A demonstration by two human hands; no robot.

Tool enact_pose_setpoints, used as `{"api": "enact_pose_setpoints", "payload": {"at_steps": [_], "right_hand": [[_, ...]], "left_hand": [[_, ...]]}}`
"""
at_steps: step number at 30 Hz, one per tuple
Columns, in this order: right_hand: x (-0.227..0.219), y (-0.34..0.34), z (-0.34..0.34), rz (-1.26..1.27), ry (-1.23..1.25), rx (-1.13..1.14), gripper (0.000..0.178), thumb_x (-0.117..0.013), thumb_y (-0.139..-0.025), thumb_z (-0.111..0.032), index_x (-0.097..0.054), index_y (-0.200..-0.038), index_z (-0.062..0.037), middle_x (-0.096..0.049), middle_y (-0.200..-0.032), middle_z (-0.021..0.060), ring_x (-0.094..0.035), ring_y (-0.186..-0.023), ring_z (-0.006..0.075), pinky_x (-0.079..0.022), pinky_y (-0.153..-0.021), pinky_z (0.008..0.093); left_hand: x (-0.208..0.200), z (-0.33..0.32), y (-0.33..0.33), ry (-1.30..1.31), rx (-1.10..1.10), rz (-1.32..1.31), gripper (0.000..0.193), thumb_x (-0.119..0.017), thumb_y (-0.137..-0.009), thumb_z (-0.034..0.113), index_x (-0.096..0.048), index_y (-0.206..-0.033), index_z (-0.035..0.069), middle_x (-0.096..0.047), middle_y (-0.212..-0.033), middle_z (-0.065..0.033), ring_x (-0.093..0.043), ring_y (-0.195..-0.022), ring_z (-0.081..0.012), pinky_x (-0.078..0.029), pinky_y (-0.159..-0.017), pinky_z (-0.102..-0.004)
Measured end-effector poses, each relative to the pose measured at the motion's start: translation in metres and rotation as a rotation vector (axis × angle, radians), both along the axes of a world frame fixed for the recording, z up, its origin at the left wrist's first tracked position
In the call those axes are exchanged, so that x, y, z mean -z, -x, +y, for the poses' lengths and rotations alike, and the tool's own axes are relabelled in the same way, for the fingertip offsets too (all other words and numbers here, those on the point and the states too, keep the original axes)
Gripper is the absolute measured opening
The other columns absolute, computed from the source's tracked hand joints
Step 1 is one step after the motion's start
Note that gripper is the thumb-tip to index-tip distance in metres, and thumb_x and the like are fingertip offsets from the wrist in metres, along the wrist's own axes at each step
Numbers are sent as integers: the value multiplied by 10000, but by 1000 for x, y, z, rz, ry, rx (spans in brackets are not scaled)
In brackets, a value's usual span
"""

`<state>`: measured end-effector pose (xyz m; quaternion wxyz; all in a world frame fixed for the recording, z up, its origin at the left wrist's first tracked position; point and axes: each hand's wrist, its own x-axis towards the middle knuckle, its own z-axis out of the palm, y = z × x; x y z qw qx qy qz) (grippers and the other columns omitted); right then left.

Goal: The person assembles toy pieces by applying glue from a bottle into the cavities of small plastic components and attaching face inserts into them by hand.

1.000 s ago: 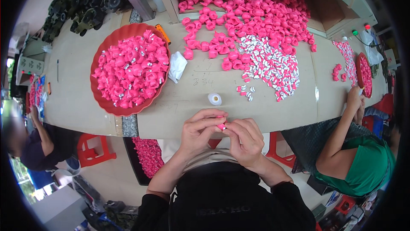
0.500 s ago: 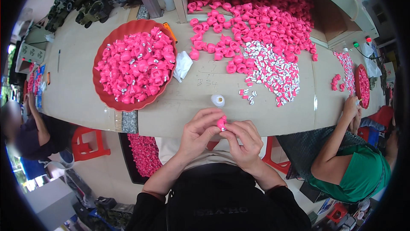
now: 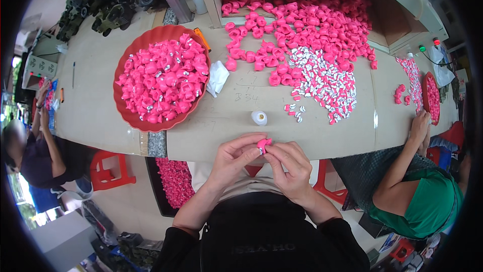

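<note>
A small pink hollow plastic toy part (image 3: pixel 263 144) is pinched between both my hands, just above the table's near edge. My left hand (image 3: pixel 236 157) grips its left side with thumb and fingers. The fingers of my right hand (image 3: pixel 289 163) close on its right side; a speck of white shows at its lower edge. Just beyond my hands stands a white bottle (image 3: pixel 259 117) with a yellowish tip. Farther back lies a heap of small white-and-pink pieces (image 3: pixel 327 86), beside a large pile of pink hollow parts (image 3: pixel 322 30).
A red scalloped bowl (image 3: pixel 121 96) full of pink parts stands at left, with a crumpled tissue (image 3: pixel 217 78) and orange cutter (image 3: pixel 202 38) beside it. A dark bin (image 3: pixel 161 191) of pink pieces sits below the table. People work at left (image 3: pixel 37 156) and right (image 3: pixel 417 201).
The pink part has turned slightly in my fingers, which stay closed on it. The whole view has shifted a little. The person at left has raised an arm.
</note>
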<state>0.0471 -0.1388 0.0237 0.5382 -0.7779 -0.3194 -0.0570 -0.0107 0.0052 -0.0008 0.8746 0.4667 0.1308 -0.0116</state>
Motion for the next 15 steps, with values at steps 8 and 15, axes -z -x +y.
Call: {"api": "enact_pose_setpoints", "payload": {"at_steps": [8, 15], "right_hand": [[0, 1, -1, -50, 6, -18, 210, -685, -697, 49, -646, -901, 18, -640, -854, 109, -596, -703, 251, -475, -610, 315], [-3, -4, -1, -13, 12, -56, 206, -672, -695, 61, -640, -894, 18, -637, -845, 112, -598, -703, 253, -479, -610, 314]], "left_hand": [[-3, 0, 0, 89, 14, 14, 275, -561, -891, 48, -564, -1153, -34, -613, -1103, -123, -587, -1005, -167, -475, -897, -299], [-1, 6, -2, 237, 66, 71, 251, -554, -908, 101, -573, -1129, -15, -621, -1069, -112, -618, -942, -164, -517, -844, -295]]}}
